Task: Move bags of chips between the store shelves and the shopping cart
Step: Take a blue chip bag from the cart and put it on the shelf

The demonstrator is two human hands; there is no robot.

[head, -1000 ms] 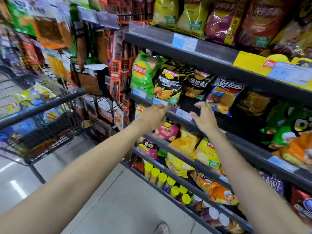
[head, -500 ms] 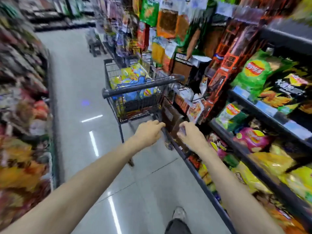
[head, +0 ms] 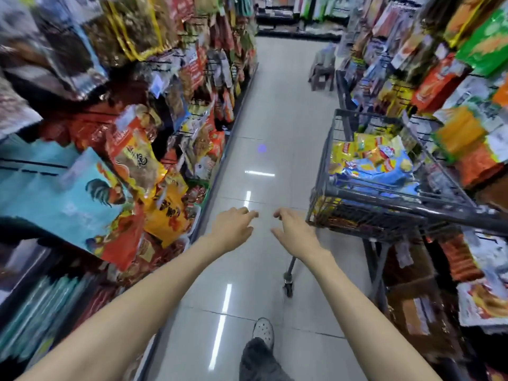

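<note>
Right hand, mine: held out over the aisle floor, fingers loosely curled and spread, holding nothing; left hand just beside it, equally bare, fingers relaxed and slightly bent. Shopping cart: stands to my right and a little ahead, near corner of its wire basket close by my right hand, not touching; my right hand is the nearer of the two, the left lies further toward mid-aisle. Cart's long axis runs up the aisle, away from me, dark handle bar across the near end. Bags of chips: heaped in the basket, lying flat and overlapping, yellow ones at the far end, pale blue ones nearer, red-and-yellow brand roundels showing; glossy, puffed, likely light and slippery to lift. Store shelves: behind the cart on my right, crowded with hanging packets, blurred. Judgement: any reach goes rightward and slightly forward, over the basket rim
</note>
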